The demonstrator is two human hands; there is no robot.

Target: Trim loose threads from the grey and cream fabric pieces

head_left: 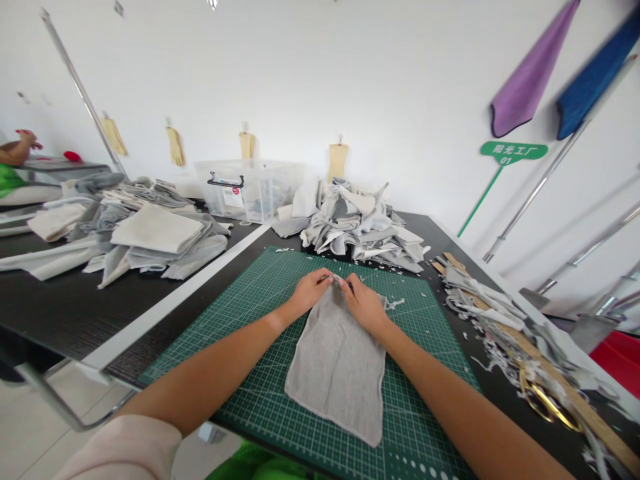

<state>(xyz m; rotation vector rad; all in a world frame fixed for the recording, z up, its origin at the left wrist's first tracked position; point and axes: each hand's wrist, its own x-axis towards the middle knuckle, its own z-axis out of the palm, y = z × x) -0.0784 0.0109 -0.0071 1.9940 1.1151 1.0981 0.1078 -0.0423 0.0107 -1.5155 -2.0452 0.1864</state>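
Note:
A grey cloth piece [340, 373] with stitched edges lies on a green cutting mat [240, 320], its near corners toward me. My left hand [314, 288] is closed in a pinch on the cloth's far edge. Close beside it, my right hand [364, 303] pinches the same edge, the fingertips of both hands almost meeting. A small dark shape shows by the right fingers, too small to name. White thread scraps [395, 304] lie on the mat just right of my right hand.
A heap of grey and white cloth pieces [355, 223] stands behind the mat. Stacked cloths [157, 230] and a clear plastic bin [250, 190] are at left. Gold-handled scissors [547, 403], a wooden strip [590, 420] and offcuts lie right. Another person's arm [17, 152] shows far left.

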